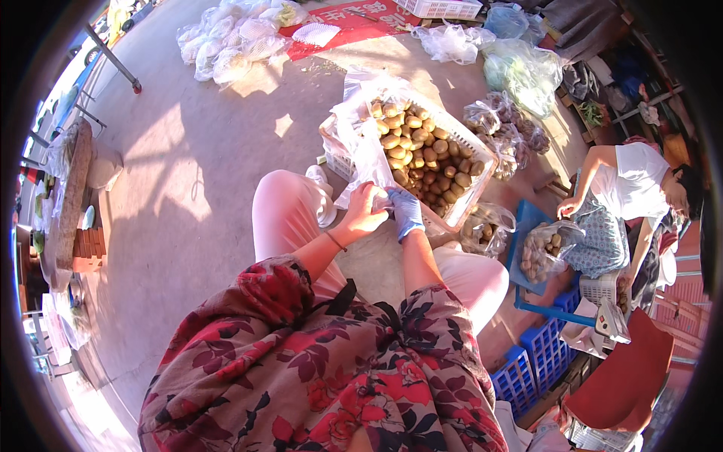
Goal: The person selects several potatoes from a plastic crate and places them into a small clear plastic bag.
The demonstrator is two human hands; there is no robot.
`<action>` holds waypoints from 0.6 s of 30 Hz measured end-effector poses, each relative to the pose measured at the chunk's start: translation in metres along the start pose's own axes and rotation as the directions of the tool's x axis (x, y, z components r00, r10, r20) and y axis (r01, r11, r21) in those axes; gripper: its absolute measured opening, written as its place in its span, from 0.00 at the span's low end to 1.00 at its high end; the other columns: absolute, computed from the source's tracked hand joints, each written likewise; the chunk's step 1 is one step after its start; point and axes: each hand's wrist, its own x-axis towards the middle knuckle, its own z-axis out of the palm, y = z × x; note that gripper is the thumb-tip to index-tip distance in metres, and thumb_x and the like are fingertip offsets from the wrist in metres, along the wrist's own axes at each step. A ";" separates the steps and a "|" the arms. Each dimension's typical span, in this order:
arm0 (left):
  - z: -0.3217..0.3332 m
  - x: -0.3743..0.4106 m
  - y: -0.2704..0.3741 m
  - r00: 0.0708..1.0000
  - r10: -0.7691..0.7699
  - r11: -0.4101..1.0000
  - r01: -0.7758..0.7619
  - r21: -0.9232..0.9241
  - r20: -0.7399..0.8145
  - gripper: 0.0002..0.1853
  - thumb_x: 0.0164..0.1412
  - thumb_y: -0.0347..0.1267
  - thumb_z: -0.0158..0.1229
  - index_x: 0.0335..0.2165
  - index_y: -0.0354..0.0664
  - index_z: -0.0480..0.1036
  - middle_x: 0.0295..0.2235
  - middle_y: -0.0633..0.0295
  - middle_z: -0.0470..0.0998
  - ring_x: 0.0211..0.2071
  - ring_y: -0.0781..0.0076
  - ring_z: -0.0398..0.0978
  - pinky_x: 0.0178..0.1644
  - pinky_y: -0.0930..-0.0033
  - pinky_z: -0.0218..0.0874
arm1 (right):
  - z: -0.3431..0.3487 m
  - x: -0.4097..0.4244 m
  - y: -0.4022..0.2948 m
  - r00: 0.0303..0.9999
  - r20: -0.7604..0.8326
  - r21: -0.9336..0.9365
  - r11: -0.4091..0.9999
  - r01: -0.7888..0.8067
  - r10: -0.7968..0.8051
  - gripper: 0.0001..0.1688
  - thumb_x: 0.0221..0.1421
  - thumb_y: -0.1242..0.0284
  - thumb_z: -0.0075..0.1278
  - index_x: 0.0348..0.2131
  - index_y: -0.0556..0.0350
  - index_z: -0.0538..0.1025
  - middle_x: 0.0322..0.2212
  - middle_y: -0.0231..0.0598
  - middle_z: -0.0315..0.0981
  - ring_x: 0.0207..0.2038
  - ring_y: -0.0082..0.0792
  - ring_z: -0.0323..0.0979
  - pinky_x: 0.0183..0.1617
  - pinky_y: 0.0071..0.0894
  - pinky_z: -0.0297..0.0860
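Note:
A white plastic crate [477,141] full of brown kiwifruit [421,135] stands before my knees. A thin clear plastic bag [367,150] lies over the crate's left side. My bare left hand [364,212] pinches the near end of this bag. Beside it, almost touching, my right hand [405,210] in a blue glove also has its fingers closed on the bag's edge. Right of the crate sits an open plastic bag [487,229] holding some kiwifruit.
A bag of kiwifruit [542,254] rests on a blue platform scale [517,248], near a seated person [607,209]. Blue crates [534,350] stand lower right. Filled bags [505,130] lie beyond the white crate, netting [240,39] at the upper left, and a stone slab [70,198] far left.

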 end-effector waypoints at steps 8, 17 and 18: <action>0.036 0.073 -0.075 0.478 -0.708 0.344 0.876 -0.337 0.520 0.23 0.53 0.47 0.54 0.25 0.33 0.73 0.19 0.63 0.69 0.20 0.72 0.65 0.23 0.69 0.56 | -0.012 -0.022 -0.009 0.909 0.051 -0.810 0.516 0.280 -0.413 0.14 0.52 0.64 0.45 0.26 0.57 0.72 0.22 0.53 0.70 0.28 0.54 0.68 0.32 0.43 0.64; 0.089 0.133 -0.189 0.618 -0.560 -0.027 0.652 -0.758 0.552 0.13 0.50 0.32 0.58 0.35 0.41 0.69 0.25 0.62 0.72 0.24 0.66 0.72 0.26 0.65 0.66 | -0.011 -0.037 -0.008 0.967 0.062 -0.853 0.491 0.180 -0.247 0.14 0.54 0.61 0.42 0.29 0.51 0.72 0.23 0.53 0.70 0.29 0.54 0.69 0.33 0.47 0.65; 0.088 0.139 -0.198 0.614 -0.566 -0.050 0.640 -0.767 0.550 0.13 0.50 0.32 0.58 0.35 0.41 0.69 0.25 0.62 0.72 0.24 0.66 0.72 0.26 0.65 0.66 | -0.012 -0.038 -0.009 0.969 0.062 -0.854 0.489 0.176 -0.241 0.13 0.54 0.62 0.42 0.30 0.51 0.72 0.23 0.53 0.70 0.29 0.54 0.69 0.33 0.46 0.65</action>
